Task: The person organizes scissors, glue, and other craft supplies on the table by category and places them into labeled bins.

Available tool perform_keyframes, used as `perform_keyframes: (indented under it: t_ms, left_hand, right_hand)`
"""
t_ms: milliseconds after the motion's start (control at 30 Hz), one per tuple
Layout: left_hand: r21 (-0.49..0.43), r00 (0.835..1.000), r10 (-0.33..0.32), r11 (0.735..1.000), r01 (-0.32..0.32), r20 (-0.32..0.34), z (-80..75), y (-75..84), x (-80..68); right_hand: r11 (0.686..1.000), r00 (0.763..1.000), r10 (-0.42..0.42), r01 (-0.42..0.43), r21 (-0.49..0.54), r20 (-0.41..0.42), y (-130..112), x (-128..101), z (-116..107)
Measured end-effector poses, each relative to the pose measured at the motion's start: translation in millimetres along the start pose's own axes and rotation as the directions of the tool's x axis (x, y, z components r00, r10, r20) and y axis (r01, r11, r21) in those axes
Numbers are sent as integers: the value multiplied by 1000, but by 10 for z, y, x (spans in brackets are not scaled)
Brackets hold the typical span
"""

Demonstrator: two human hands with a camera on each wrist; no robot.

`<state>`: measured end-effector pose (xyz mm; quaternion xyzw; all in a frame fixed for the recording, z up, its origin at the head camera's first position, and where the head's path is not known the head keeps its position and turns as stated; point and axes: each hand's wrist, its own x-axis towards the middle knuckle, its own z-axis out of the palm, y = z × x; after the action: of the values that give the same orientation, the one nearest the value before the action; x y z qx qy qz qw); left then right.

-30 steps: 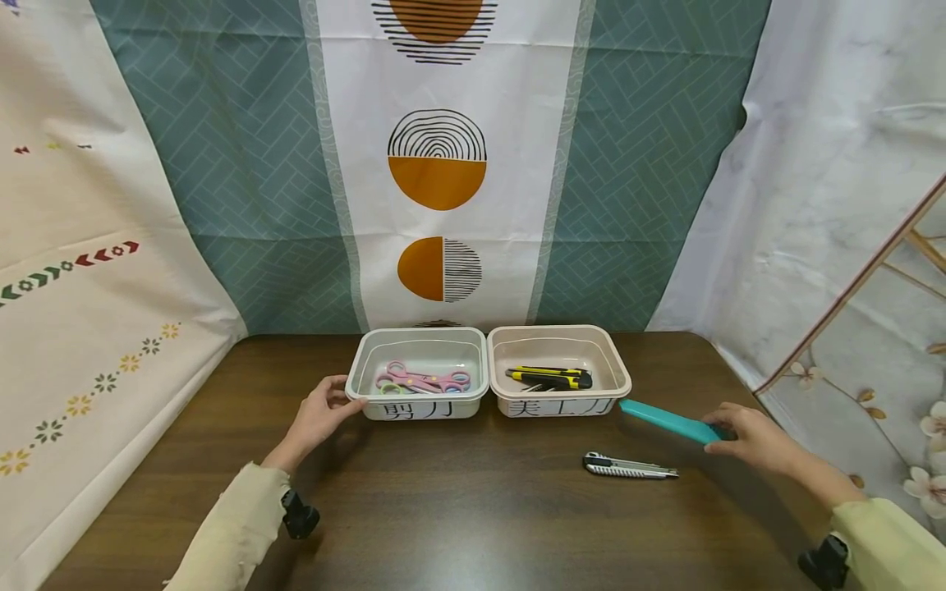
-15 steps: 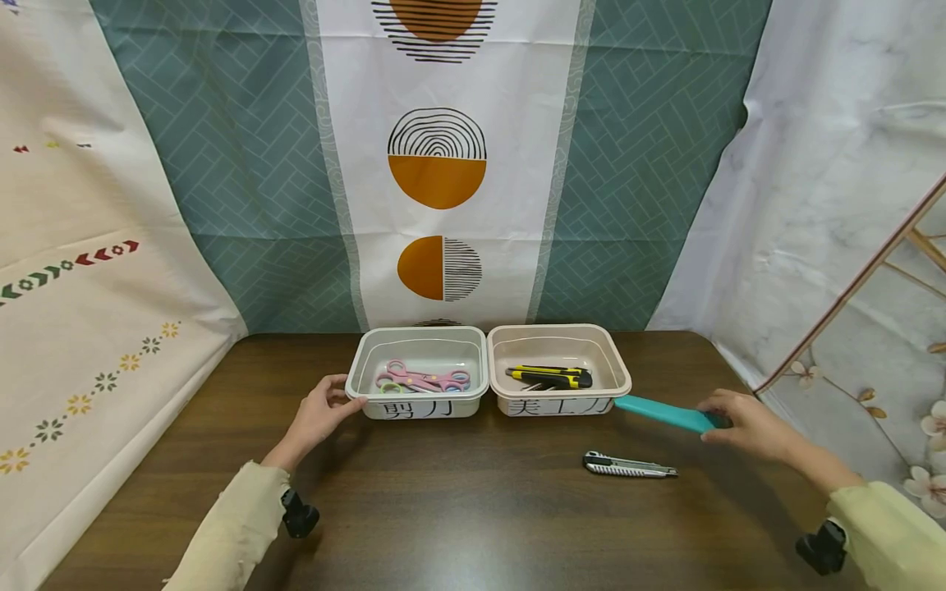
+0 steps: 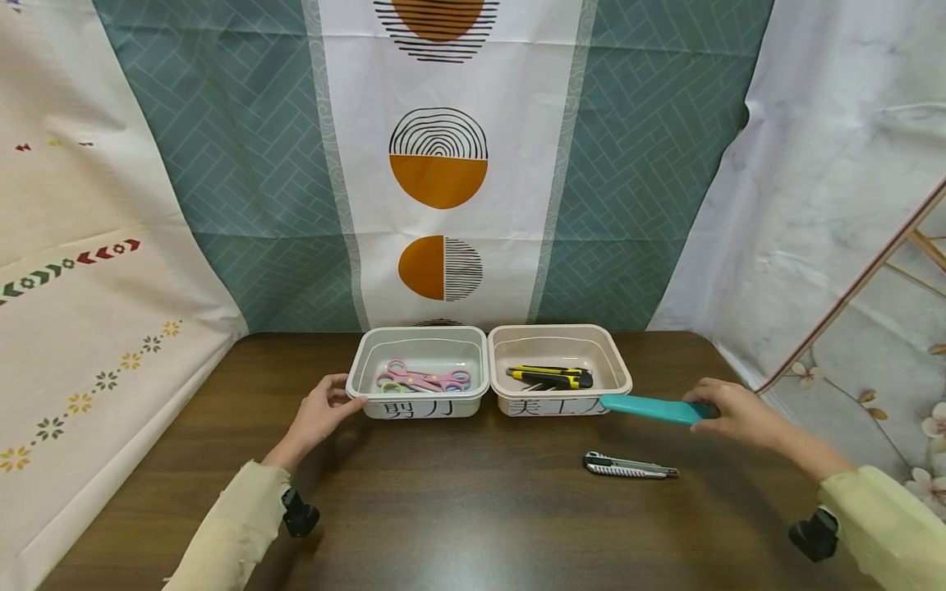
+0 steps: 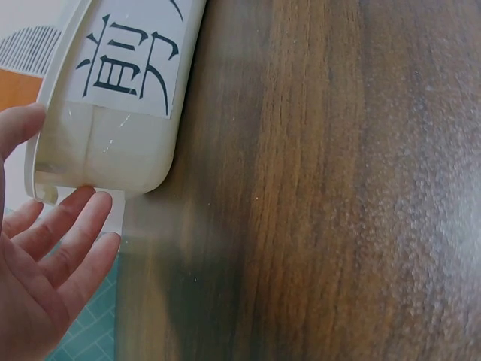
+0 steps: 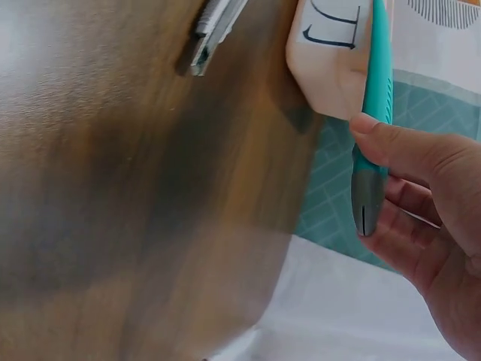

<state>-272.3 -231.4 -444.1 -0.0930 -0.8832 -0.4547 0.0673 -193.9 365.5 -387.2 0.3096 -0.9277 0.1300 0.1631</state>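
My right hand pinches the grey end of a long teal utility knife, held in the air with its far tip at the front right corner of the beige bin. That bin holds yellow-and-black utility knives. My left hand rests with straight fingers against the left corner of the grey-white bin, which holds pink scissors. A silver utility knife lies on the table below the teal one.
Both bins stand side by side at the back of the dark wooden table, each with a black-lettered label. Patterned cloth hangs behind and at both sides. Bare wood lies in front of the bins.
My right hand has lifted the teal knife and carried it left toward the beige bin. The left hand and the silver knife have stayed put.
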Motion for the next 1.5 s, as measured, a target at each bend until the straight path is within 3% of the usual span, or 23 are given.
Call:
perform_keyframes:
  t_ms: [333,767,1500]
  left_hand:
    - [-2,1000,-4,1000,4,1,4,-2,-8]
    - [-1,1000,-6,1000,6,-8,2,4,0]
    - [-9,1000,-19,1000,19,6,-1,13,-10]
  right_hand:
    - [1000,999,3,-2,-17,33,-93,255,-64]
    - [997,995,72,-71,-17,73,-164,658,-38]
    - [994,985,106,-105,-11,136,-237,1149,232]
